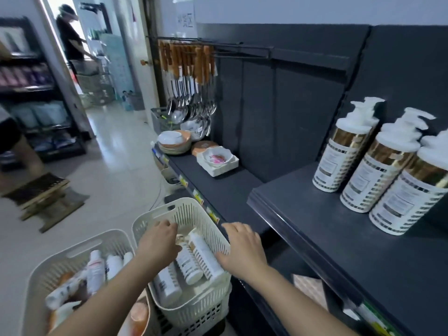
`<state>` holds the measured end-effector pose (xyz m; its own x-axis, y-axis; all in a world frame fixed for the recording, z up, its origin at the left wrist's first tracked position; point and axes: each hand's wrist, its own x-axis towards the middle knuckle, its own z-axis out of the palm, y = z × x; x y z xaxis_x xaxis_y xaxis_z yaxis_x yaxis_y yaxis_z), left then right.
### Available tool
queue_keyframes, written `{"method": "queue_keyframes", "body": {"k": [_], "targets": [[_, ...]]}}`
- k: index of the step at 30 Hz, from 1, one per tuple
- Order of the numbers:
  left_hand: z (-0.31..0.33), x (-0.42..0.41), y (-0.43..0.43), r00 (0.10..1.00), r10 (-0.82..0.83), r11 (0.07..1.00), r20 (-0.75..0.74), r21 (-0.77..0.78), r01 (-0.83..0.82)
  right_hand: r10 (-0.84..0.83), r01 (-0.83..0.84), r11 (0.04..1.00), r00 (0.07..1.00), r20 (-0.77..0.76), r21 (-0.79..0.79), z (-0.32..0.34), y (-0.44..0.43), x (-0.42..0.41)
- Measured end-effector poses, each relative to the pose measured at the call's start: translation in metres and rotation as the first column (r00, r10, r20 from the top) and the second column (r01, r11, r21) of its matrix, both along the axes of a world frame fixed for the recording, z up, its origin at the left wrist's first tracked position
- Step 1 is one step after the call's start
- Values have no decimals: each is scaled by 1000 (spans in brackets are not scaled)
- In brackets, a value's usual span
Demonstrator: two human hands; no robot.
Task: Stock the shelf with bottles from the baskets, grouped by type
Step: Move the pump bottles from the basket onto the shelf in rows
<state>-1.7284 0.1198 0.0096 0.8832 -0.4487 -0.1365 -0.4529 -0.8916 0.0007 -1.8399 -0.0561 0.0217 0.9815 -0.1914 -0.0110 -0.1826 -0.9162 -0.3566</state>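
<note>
Three tall white pump bottles [378, 170] with gold bands stood upright in a row on the dark grey shelf [327, 238], close together. More white bottles [191, 263] with gold marks lay on their sides in the white basket [191, 212] just beside the shelf. A second basket [41, 275], to its left, held mixed bottles [95, 270] lying down.

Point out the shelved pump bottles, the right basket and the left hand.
pump bottles [371, 180]: head view, middle bottle's label.
right basket [194, 213]: head view, far slotted wall.
left hand [158, 241]: head view, back of hand.
</note>
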Motion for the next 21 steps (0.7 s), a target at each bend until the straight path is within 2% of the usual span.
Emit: {"method": "queue_keyframes", "body": {"k": [7,17,21], "targets": [[-47,38,35,985,92,996,-144,13,-91,39,-36,999,974,-221,17,-51,29,64],[-109,80,37,949,127,992,-288,48,-118,35,-2,997,918,-396,83,-112,43,130],[-138,88,32,905,161,987,-394,74,-144,60,-15,995,893,-446,104,-134,42,148]]}}
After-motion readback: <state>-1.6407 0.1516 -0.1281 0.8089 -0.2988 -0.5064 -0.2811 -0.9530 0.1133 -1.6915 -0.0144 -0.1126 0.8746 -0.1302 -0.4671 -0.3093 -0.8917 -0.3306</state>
